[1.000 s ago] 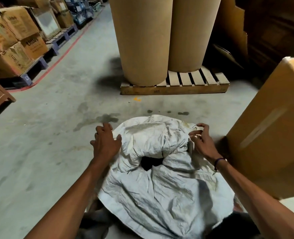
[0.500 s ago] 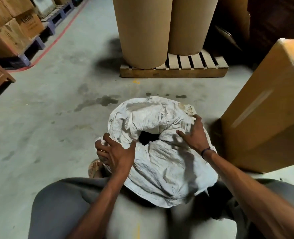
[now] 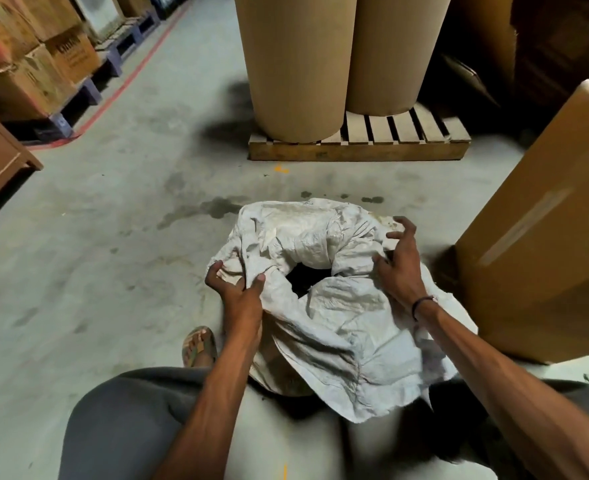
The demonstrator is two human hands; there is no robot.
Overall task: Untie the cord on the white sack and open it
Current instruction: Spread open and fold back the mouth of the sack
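Note:
The white woven sack (image 3: 338,327) stands on the concrete floor in front of me, crumpled, with a dark opening (image 3: 305,278) showing at its top. My left hand (image 3: 237,289) grips a fold of the sack's left rim between thumb and fingers. My right hand (image 3: 400,265) hovers over the right rim with spread, curled fingers, the thumb touching the fabric; it holds nothing that I can see. No cord is visible.
A large cardboard box (image 3: 542,237) stands close on the right. Two tall brown paper rolls (image 3: 300,64) sit on a wooden pallet (image 3: 359,147) straight ahead. Stacked cartons (image 3: 26,64) on pallets line the left. My sandalled foot (image 3: 199,344) is left of the sack.
My left hand has shifted up along the left rim and now pinches a fold. My right hand has lifted off the fabric toward the far right rim, and the sack's mouth gapes a little wider.

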